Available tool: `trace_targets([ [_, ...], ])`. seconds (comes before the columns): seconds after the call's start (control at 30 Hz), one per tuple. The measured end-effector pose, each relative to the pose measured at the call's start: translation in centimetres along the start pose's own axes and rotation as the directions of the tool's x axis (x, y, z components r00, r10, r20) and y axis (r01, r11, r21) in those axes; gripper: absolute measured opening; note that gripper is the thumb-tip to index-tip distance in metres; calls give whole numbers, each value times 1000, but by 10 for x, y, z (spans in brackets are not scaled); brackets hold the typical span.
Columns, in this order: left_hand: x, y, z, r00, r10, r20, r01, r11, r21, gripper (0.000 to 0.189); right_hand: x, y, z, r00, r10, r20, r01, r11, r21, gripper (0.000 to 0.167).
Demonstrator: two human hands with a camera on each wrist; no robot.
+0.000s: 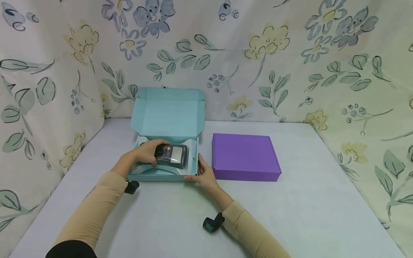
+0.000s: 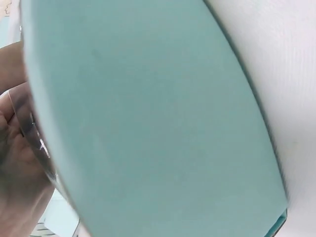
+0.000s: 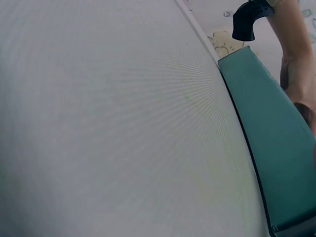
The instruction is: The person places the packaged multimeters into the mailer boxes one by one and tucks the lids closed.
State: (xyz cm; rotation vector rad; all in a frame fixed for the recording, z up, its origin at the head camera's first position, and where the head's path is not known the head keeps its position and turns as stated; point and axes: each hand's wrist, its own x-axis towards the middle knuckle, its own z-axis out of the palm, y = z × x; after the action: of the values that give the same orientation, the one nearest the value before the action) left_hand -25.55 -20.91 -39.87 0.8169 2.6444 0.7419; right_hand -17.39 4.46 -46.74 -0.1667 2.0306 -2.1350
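Note:
In the head view a shallow teal cardboard box (image 1: 161, 177) stands with its lid (image 1: 167, 113) upright at the back. My left hand (image 1: 146, 153) grips a dark multimeter (image 1: 171, 154) with a dial and a pale screen, over clear plastic wrapping (image 1: 191, 152) in the box. My right hand (image 1: 205, 175) holds the box's front right corner, thumb at the front and fingers along the side. In the left wrist view the teal wall (image 2: 153, 118) hides most of the left hand (image 2: 22, 182). The right wrist view shows the wall (image 3: 271, 148) side-on.
A closed purple box (image 1: 245, 156) lies just right of the teal one. Both stand on a white table (image 1: 309, 208), with a flowered curtain (image 1: 226, 64) behind and at the sides. Black wrist cameras (image 1: 213, 223) hang below the sleeves.

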Motion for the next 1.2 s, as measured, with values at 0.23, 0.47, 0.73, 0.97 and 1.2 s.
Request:
trace_targets([
  [0.23,2,-5,4,1000,3,27,-2,1000,-15,92,0,-1,-1,1000,-1,5,1,1000,-2,104],
  [0.47,5,-8,4,995,-41,96,50,995,-85,94,-1,-3,0,1000,-3,5,3,1000,-2,104],
  [0.73,7,-8,7,989,-52,139,65,994,-90,93,-1,-1,0,1000,4,5,-4,1000,-3,104],
  [0.97,5,-1,5,981,-111,162,115,993,-13,97,-5,-4,3,1000,-3,-5,3,999,-48,102],
  [1.2,-1,8,2,980,-137,148,124,988,92,107,-10,-13,3,1000,5,-25,-11,976,-219,103],
])
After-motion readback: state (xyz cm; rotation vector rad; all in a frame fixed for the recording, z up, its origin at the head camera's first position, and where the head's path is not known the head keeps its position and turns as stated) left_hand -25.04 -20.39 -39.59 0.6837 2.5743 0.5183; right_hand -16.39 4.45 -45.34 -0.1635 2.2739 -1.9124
